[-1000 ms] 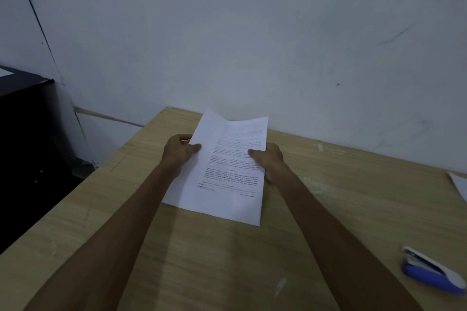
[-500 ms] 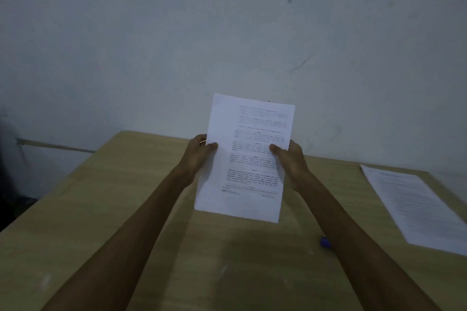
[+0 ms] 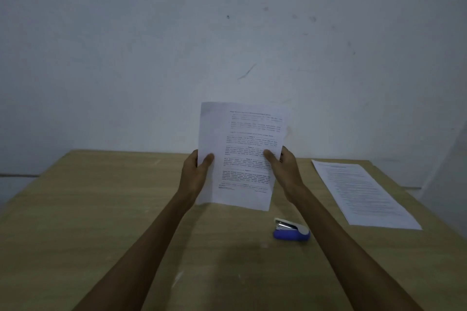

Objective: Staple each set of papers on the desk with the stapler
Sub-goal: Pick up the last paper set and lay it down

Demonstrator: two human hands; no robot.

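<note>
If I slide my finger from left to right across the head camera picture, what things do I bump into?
left hand → held papers → right hand → paper set lying on the desk

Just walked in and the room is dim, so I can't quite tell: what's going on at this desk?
A person holds a set of white printed papers upright above the light wooden desk, the left hand pinching its left edge and the right hand its right edge. A blue and white stapler lies untouched on the desk just below the papers. Another set of white printed sheets lies flat on the desk to the right. No stapling is happening at this moment.
</note>
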